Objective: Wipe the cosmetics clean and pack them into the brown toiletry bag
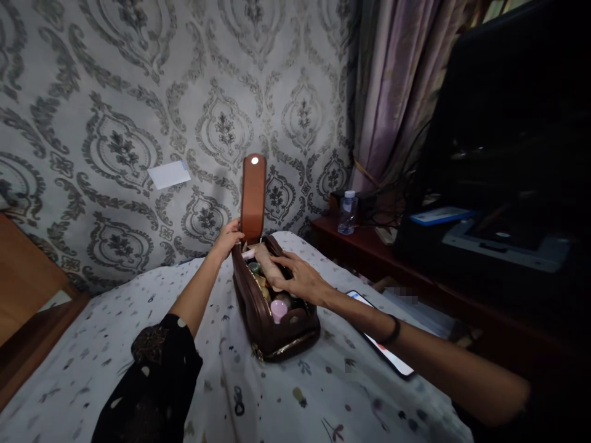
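A dark brown zippered bag (pixel 247 307) stands open on the patterned bedding, its lighter brown strap flap (pixel 253 197) raised upright at the far end. Inside it lie a beige, tube-like item (pixel 268 266), a pink round-capped item (pixel 278 311) and several other small things. My right hand (pixel 302 278) reaches over the bag's right side with its fingers round the beige item. At the far left corner, my left hand (pixel 228 239) grips the bag's edge near the base of the flap.
A phone (pixel 392 357) with a lit screen lies on the bedding, partly under my right forearm. A clear bottle (pixel 348 213) stands on the dark red table (pixel 323 231) at the right, near a large black screen. Wooden furniture (pixel 28 283) is at the left edge.
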{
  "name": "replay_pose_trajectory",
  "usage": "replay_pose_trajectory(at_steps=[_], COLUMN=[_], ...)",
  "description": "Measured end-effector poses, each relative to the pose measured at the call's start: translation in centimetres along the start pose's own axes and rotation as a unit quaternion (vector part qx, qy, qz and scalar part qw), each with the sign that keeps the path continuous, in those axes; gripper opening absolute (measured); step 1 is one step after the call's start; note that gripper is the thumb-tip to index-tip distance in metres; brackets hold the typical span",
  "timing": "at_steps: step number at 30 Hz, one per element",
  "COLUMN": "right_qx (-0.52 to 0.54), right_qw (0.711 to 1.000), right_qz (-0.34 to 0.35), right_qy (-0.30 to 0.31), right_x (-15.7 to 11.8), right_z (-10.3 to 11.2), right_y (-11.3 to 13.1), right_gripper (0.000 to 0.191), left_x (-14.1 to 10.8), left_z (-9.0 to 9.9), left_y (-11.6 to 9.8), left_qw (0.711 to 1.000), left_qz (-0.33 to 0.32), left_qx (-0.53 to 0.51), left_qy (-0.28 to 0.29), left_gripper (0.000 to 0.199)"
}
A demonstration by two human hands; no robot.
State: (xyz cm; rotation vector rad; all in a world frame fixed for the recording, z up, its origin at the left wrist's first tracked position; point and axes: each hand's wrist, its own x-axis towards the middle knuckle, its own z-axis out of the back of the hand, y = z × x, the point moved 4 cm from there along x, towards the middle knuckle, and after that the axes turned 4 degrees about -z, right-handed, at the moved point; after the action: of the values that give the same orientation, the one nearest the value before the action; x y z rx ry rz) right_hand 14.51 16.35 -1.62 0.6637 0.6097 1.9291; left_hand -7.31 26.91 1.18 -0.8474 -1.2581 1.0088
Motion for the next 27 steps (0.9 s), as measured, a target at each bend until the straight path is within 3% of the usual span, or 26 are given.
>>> replay_pose_trajectory(at_steps=[4,8,11,18,23,27], right_qx=[0.002,0.016,0.011,0.046,0.139,0.187], right_qw=[1.0,0.999,0.997,0.994,0.979,0.968], right_qz=[0.011,0.045,0.059,0.057,0.111,0.136], right_qy=[-0.009,-0.021,-0.038,-0.082,-0.1,-0.095], right_x=[0.2,0.1,-0.1,-0.7,-1.2,-1.3], right_z=[-0.1,0.0,0.1,0.0,0.3,0.4], right_y=[-0.3,0.0,0.2,-0.8,-1.3,-1.3], right_gripper=[0.069,0.055,0.048,0.059,0.059,0.066], left_x=[-1.2,-2.2,-2.7,-4.2,-8.5,-13.0], left_z=[-1.2,-1.7,-1.9,-2.3,-2.6,-3.6], left_y=[-1.7,-2.4,-2.6,-3.1,-3.8,-3.9], left_qw=[0.995,0.983,0.973,0.958,0.952,0.94], left_qz=[-0.064,-0.096,-0.107,-0.109,-0.133,-0.18], left_qx=[0.059,0.134,0.178,0.24,0.266,0.287], left_qy=[0.058,0.086,0.1,0.109,0.076,0.028], left_gripper=[0.043,0.025,0.028,0.041,0.06,0.06])
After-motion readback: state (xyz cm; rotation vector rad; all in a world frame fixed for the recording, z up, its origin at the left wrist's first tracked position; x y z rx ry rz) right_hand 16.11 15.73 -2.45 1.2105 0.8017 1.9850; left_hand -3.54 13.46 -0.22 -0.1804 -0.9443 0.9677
